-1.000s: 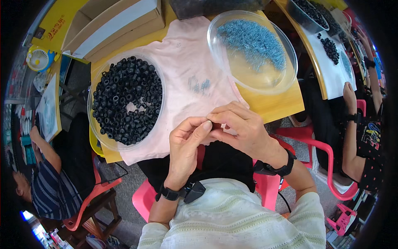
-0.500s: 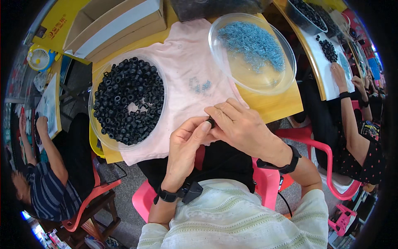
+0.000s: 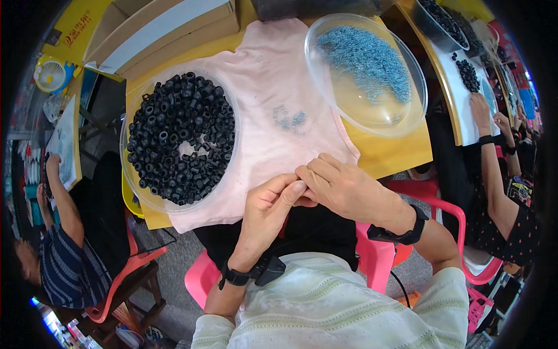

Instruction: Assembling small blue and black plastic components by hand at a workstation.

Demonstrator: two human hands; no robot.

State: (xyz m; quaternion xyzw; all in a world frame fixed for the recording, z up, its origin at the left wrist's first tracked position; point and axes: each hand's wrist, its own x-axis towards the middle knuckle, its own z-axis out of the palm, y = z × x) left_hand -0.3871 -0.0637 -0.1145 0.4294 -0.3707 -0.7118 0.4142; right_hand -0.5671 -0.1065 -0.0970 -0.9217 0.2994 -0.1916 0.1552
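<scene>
Cardboard box: a long tan box with a white strip lies at the top left of the yellow surface.
Left hand: the left hand meets the right at the pink cloth's near edge, fingers pinched nearly closed; what they hold is hidden.
Right hand: the right hand curls its fingers against the left's fingertips.
Black rings: a clear dish of black rings sits left on the cloth.
Blue pieces: a clear dish of small blue pieces sits right; a few loose blue pieces lie between.

Single head-worn fisheye looking steeply down, sitting close over yellow wooden table; edges bending at rim.
</scene>
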